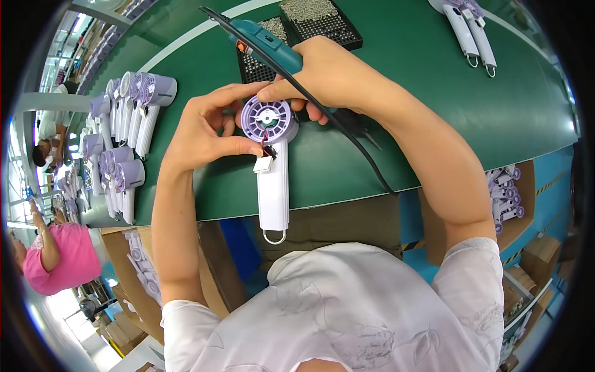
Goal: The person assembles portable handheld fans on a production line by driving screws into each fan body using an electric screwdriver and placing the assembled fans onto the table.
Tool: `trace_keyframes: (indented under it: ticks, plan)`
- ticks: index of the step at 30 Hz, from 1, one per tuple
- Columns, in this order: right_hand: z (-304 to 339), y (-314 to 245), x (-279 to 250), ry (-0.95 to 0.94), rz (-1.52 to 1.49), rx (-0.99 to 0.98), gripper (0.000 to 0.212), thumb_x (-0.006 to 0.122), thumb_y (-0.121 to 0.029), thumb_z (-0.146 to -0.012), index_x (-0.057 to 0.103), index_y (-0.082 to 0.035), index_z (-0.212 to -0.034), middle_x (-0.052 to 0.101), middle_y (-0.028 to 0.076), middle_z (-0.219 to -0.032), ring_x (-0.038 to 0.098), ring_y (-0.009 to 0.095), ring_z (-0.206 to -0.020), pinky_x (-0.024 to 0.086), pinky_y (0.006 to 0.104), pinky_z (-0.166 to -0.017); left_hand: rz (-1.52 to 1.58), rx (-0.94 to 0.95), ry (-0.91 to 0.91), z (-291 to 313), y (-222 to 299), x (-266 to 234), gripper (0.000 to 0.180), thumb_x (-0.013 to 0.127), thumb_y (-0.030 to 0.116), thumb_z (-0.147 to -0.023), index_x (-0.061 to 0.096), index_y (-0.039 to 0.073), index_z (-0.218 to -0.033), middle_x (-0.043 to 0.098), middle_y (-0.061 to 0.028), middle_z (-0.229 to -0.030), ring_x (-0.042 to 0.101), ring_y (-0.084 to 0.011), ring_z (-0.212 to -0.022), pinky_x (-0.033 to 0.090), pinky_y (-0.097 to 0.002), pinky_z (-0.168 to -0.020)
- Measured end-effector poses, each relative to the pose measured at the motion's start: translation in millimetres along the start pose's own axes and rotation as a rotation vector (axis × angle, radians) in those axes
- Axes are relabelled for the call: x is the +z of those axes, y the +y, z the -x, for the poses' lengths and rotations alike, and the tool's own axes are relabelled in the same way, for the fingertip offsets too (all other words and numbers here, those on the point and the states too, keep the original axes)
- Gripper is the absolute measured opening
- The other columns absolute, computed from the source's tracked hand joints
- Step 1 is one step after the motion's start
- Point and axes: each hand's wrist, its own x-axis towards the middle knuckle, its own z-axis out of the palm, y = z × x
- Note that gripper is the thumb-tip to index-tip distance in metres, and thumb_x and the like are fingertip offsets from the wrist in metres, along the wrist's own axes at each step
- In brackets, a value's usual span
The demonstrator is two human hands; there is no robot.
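A white and lilac handheld fan [273, 186] lies between my hands, its round head open to show a ribbed ring and a hub. Red and dark wires run from the hub into the handle's neck, beside a small white square part [263, 164]. My left hand [211, 127] is closed around the left of the head, thumb pressing near the wires. My right hand [331, 74] holds a teal electric screwdriver [273, 46] across the palm, its bit pointing away to the lower right. The right thumb and fingertips also touch the top of the fan head.
Black perforated trays [338, 34] of small screws sit beyond my hands. Several similar fan units [152, 93] stand at the left, and more lie at the far right [465, 31]. A black cord [365, 161] crosses the green table [421, 124]. Cardboard boxes [527, 186] and a person in pink [65, 257] are nearby.
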Motion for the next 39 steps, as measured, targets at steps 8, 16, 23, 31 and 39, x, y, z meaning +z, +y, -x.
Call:
trace_keyframes:
  ticks: [8, 16, 23, 31, 39]
  plan:
    - [-5, -5, 3, 0.044, 0.073, -0.022, 0.038, 0.086, -0.027, -0.078, 0.066, 0.005, -0.084, 0.06, 0.007, -0.06, 0.057, 0.013, -0.044, 0.043, 0.0278, -0.039, -0.137, 0.101, 0.02, -3, 3, 2, 0.065, 0.098, 0.013, -0.058, 0.072, 0.002, -0.117, 0.066, -0.0012, -0.108, 0.048, -0.0026, -0.074, 0.033, -0.0183, -0.054]
    - [8, -31, 4, 0.144, 0.167, 0.037, 0.039, 0.084, -0.031, -0.079, 0.067, 0.003, -0.085, 0.063, 0.007, -0.061, 0.059, 0.012, -0.044, 0.047, 0.0275, -0.042, -0.202, -0.031, -0.014, -3, 19, 0, 0.07, 0.1, 0.028, -0.052, 0.074, 0.002, -0.111, 0.067, -0.0008, -0.091, 0.051, -0.0093, -0.074, 0.042, -0.0251, -0.059]
    - [9, -60, -20, 0.438, -0.347, -0.686, 0.035, 0.049, -0.032, -0.106, 0.064, 0.0, -0.104, 0.052, 0.005, -0.063, 0.047, 0.014, -0.042, 0.041, 0.031, -0.042, -0.122, 0.033, 0.033, 2, 6, 9, 0.072, 0.1, 0.032, -0.053, 0.073, 0.004, -0.113, 0.064, 0.0063, -0.086, 0.042, -0.002, -0.064, 0.033, -0.0193, -0.053]
    - [-48, -57, -5, 0.331, -0.397, -1.006, 0.034, 0.051, -0.031, -0.106, 0.064, 0.0, -0.102, 0.056, 0.007, -0.065, 0.05, 0.018, -0.045, 0.045, 0.0358, -0.045, -0.19, 0.116, 0.1, 3, -2, 4, 0.072, 0.101, 0.031, -0.053, 0.073, 0.002, -0.113, 0.055, 0.0023, -0.077, 0.044, -0.0068, -0.064, 0.036, -0.0235, -0.053]
    - [-71, -32, -1, 0.33, -0.427, -0.951, 0.031, 0.054, -0.026, -0.105, 0.064, 0.003, -0.103, 0.056, 0.007, -0.062, 0.052, 0.017, -0.046, 0.046, 0.0358, -0.045, -0.168, 0.147, 0.152, 2, -7, 1, 0.072, 0.101, 0.027, -0.052, 0.073, 0.002, -0.113, 0.054, 0.0023, -0.077, 0.043, -0.0042, -0.062, 0.032, -0.0211, -0.048]
